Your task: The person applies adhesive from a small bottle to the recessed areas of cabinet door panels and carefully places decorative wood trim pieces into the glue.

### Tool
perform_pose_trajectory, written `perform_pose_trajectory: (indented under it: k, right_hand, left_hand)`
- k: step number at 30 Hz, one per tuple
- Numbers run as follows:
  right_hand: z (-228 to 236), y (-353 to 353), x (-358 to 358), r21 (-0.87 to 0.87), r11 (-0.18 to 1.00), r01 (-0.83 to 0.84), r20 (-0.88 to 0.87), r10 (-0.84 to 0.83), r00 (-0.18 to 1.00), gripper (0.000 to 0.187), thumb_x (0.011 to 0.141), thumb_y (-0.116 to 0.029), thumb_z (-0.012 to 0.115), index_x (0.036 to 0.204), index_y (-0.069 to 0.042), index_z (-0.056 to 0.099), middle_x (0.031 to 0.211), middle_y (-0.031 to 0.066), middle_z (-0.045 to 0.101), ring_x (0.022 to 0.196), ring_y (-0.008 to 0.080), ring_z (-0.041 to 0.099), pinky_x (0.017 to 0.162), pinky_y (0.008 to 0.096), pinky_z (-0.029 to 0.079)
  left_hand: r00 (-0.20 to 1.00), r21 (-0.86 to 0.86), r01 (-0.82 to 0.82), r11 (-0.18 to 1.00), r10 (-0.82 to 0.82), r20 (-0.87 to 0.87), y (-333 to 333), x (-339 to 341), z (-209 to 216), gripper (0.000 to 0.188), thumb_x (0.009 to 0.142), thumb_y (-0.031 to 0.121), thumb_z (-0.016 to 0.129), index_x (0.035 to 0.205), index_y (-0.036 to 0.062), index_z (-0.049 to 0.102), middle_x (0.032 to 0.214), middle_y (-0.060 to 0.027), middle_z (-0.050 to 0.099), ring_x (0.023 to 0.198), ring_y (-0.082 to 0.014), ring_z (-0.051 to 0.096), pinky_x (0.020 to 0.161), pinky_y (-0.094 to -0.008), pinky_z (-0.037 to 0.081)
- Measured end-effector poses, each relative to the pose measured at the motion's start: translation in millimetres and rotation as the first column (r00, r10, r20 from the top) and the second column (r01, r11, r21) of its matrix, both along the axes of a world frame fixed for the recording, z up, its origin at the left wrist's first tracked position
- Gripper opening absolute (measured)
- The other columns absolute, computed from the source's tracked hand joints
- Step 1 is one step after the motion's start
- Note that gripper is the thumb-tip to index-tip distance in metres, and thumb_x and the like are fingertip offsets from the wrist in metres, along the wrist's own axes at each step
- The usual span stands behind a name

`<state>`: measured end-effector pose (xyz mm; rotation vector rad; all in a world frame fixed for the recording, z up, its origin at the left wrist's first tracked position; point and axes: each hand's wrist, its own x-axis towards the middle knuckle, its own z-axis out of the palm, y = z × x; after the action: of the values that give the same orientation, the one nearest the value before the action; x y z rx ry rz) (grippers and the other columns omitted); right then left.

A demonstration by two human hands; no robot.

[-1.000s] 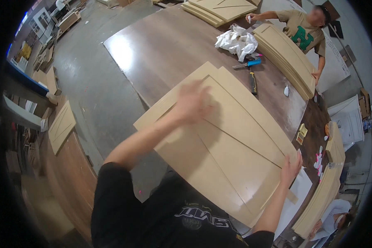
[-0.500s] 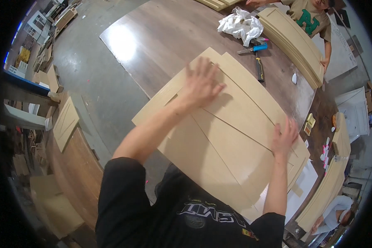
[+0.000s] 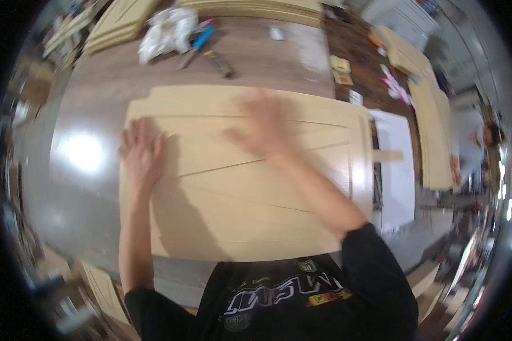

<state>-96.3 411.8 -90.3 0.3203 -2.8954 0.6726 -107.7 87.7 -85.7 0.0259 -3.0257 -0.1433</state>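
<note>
Right hand (image 3: 263, 126) has shifted inward, spread over the panel (image 3: 242, 184) — lengthwise left-to-right — left hand (image 3: 140, 152) splayed at its left end.

The panel (image 3: 250, 227) is tan with thin dark lines. The surface (image 3: 261, 48) is brown, the sheet (image 3: 397, 182) white. The shirt (image 3: 290, 324) is black with white lettering.

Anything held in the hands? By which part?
No grip visible. The left hand lies open on the left end of the tan panel; the right hand, blurred and open, is over its far middle, contact unclear.
</note>
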Motion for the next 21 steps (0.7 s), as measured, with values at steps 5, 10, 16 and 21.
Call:
perform_pose_trajectory:
  k: [5,10,16,21]
  right_hand:
    - [-12.9,-61.3,-2.3,-0.048,0.981,-0.190,-0.209,0.176,0.962,0.077,0.093,-0.069,0.056,0.151,-0.018,0.053,0.161,0.0173,0.040,0.153,0.0410,0.028,0.124,0.0687,0.012]
    - [-1.8,86.2,11.8,0.047,0.985,0.164,-0.037,-0.162,0.986,0.070,0.098,-0.064,0.054,0.149,-0.016,0.056,0.157,0.0170,0.045,0.150,0.0399,0.035,0.123,0.0664,0.018]
    - [-15.9,211.2,27.1,0.121,0.892,0.436,-0.276,-0.391,0.878,0.064,0.098,-0.057,0.059,0.147,-0.017,0.058,0.150,0.0136,0.053,0.148,0.0358,0.037,0.122,0.0642,0.023]
    - [6.2,192.8,31.8,0.253,0.861,0.441,-0.169,-0.409,0.897,0.063,0.099,-0.059,0.059,0.149,-0.021,0.055,0.154,0.0063,0.050,0.151,0.0320,0.034,0.125,0.0542,0.022]
  left_hand:
    - [0.999,0.100,0.043,0.994,-0.046,0.022,9.3,-10.4,-5.3,0.067,0.106,0.051,0.047,0.162,0.0153,0.038,0.169,-0.0138,0.029,0.156,-0.0414,0.022,0.125,-0.0574,0.019]
    - [0.999,0.075,0.029,0.997,-0.031,0.016,-3.3,-1.1,0.0,0.065,0.107,0.050,0.045,0.161,0.0160,0.038,0.169,-0.0135,0.030,0.157,-0.0395,0.021,0.125,-0.0582,0.019]
    - [1.000,0.023,0.015,1.000,-0.015,0.017,-4.0,-5.3,-3.0,0.066,0.106,0.054,0.045,0.162,0.0185,0.037,0.168,-0.0154,0.029,0.156,-0.0370,0.024,0.125,-0.0665,0.012]
    - [0.989,0.012,0.145,0.989,-0.145,-0.027,40.3,-7.0,-30.9,0.070,0.104,0.054,0.048,0.160,0.0141,0.038,0.167,-0.0185,0.032,0.156,-0.0380,0.025,0.122,-0.0703,0.011]
